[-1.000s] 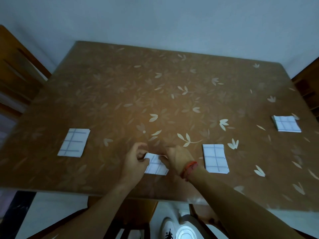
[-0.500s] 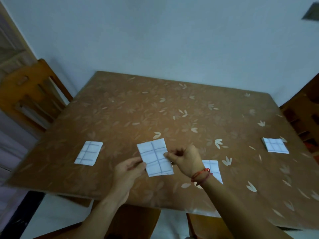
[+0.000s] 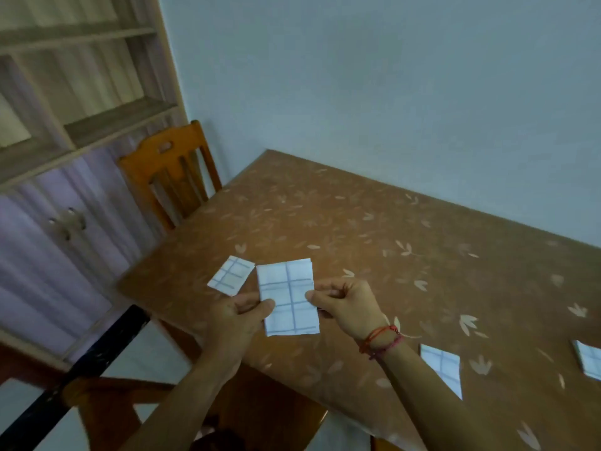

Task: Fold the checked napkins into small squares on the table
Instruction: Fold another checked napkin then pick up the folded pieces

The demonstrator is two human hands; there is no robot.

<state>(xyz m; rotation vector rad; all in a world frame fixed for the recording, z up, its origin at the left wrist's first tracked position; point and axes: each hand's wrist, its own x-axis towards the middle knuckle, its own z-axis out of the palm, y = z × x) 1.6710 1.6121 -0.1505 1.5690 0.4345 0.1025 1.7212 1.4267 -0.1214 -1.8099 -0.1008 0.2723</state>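
A white checked napkin [image 3: 287, 296], folded to a rectangle, is held upright above the brown leaf-patterned table [image 3: 374, 255]. My left hand [image 3: 242, 317] pinches its left edge and my right hand [image 3: 344, 305] pinches its right edge. A second folded napkin [image 3: 231, 275] lies flat on the table just behind and left of the held one. Another folded napkin [image 3: 442, 366] lies by my right forearm, which hides part of it. A further napkin [image 3: 590, 359] is cut off at the right edge of the view.
An orange wooden chair [image 3: 169, 177] stands at the table's far left corner. A wooden shelf unit with cabinet doors [image 3: 65, 125] fills the left. A pale wall runs behind the table. Another chair's frame [image 3: 130, 405] shows below, under my arms.
The napkin has been lifted off the table and now hangs upright between both hands. The camera swung up and left, bringing the shelf and chair into view.
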